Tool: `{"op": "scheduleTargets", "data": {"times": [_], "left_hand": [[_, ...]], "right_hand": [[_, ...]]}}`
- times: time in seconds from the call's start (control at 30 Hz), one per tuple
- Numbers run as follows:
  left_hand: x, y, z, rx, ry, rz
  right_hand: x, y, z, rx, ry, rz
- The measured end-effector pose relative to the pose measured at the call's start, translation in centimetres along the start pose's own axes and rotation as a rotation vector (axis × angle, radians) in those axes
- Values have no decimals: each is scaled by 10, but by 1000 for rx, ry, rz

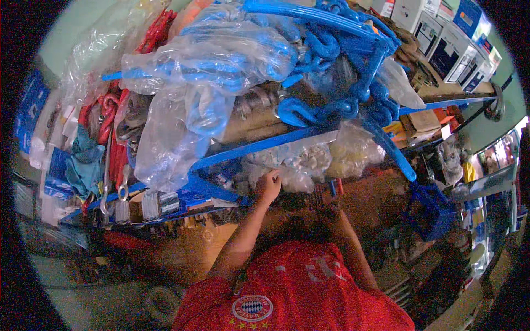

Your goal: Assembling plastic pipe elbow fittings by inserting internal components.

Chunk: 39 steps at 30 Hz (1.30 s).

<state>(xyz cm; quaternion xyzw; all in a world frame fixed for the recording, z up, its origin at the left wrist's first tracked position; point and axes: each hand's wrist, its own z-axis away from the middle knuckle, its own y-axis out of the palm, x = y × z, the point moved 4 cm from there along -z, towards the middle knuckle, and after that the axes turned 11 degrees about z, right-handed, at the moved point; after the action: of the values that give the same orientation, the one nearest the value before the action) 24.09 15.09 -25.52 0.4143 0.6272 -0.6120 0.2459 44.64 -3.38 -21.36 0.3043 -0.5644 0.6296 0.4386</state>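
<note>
Beneath the front edge of the blue shelf [248, 150], clear plastic bags [298, 163] are reached by the left hand [269, 187], its fingers curled, any pinch uncertain. The grip of the shadowed right hand [329, 209] cannot be told. No bag is seen lifted clear; handling is judged barely begun.

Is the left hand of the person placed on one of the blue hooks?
No, the left hand is beside clear plastic bags, below the blue shelf edge, apart from the blue hooks.
</note>
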Motion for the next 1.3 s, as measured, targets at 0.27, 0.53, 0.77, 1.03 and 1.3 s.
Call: {"op": "scheduleTargets", "data": {"times": [0.27,0.53,0.77,1.03,1.3], "left_hand": [[-72,23,-17,86,154,-20],[-74,89,-65,286,256,-481],[-51,117,-74,363,318,-757],[-71,104,-68,318,384,-585],[-193,-88,37,-10,304,443]], "right_hand": [[-38,10,4,-10,148,-364],[-16,-9,22,-80,232,-499],[-15,-28,32,-105,11,-203],[-41,-29,30,-101,43,-172],[61,-46,6,-97,-45,-766]]}}
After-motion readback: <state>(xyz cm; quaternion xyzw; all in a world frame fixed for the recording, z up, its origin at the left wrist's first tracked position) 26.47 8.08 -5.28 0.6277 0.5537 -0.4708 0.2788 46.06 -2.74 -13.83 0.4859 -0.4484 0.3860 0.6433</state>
